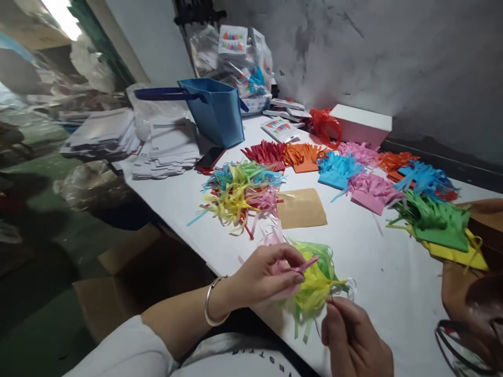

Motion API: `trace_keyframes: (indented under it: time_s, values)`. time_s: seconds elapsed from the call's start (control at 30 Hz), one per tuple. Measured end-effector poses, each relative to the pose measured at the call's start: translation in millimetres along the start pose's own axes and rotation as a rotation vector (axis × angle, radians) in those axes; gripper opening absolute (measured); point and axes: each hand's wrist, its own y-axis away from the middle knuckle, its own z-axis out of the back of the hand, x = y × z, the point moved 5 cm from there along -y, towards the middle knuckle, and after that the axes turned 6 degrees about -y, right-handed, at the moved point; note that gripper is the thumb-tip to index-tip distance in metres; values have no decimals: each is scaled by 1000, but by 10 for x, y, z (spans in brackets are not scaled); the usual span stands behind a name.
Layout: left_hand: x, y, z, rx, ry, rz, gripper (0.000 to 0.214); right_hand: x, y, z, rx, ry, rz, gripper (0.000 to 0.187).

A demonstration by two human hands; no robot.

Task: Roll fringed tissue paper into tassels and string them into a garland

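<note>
My left hand point(264, 276) pinches the twisted end of a pink paper tassel point(308, 264). Its pale pink strips hang under the palm, partly hidden by the fingers. Just beyond lie a yellow tassel point(314, 289) and a green tassel point(325, 257), bunched together at the table's near edge. Closed at its fingertips, my right hand point(357, 335) grips a thin string beside the yellow tassel's twisted tip. A loop of pale string point(352, 287) shows there too. Farther off sits a pile of mixed-colour tassels point(236, 196) next to a brown card point(302, 208).
Stacks of fringed tissue paper, including blue point(338, 170), pink point(371, 191) and green point(442, 222), line the right side. A blue bag point(218, 112), a phone point(211, 157), white packets point(171, 146) and a white box point(361, 124) stand farther back. Eyeglasses point(459, 340) lie at lower right.
</note>
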Motion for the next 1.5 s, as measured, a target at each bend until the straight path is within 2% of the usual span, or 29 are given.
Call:
trace_keyframes:
  time_s: [0.07,0.17,0.4,0.57,0.67,0.73,0.8,0.87,1.03,1.17,1.27,1.33,1.4,1.5]
  values:
    - [50,3,-193,21,87,49,17,84,-39,-83,12,-19,54,23]
    - [151,-4,-325,16,106,100,15,113,-98,-109,33,-40,88,17]
    - [232,-11,-351,9,-81,31,14,69,-81,-58,15,-38,126,12]
    - [275,1,-382,5,-89,65,14,42,-96,-70,61,-64,74,12]
    - [257,0,-372,-22,-167,-31,16,71,-122,-42,75,-14,110,13]
    - [217,1,-357,-39,-300,-169,24,89,-143,-15,90,54,142,15]
    - [191,6,-358,-29,-461,-299,33,76,-159,-16,162,56,133,17]
    - [191,13,-368,0,-589,-382,36,12,-161,-34,238,1,51,19]
    - [197,28,-390,62,-698,-447,31,-223,-104,-66,188,-185,-222,20]
    - [152,32,-431,133,-704,-476,29,-387,-17,-213,285,-496,-578,52]
    - [110,29,-458,124,-695,-513,26,-435,-9,-293,351,-629,-703,50]
    - [95,42,-474,78,-706,-562,23,-465,-42,-279,362,-548,-638,41]
    - [118,68,-504,45,-737,-600,21,-492,-89,-193,306,-369,-475,34]
    - [220,111,-585,79,-791,-609,19,-524,-154,41,40,-119,-200,29]
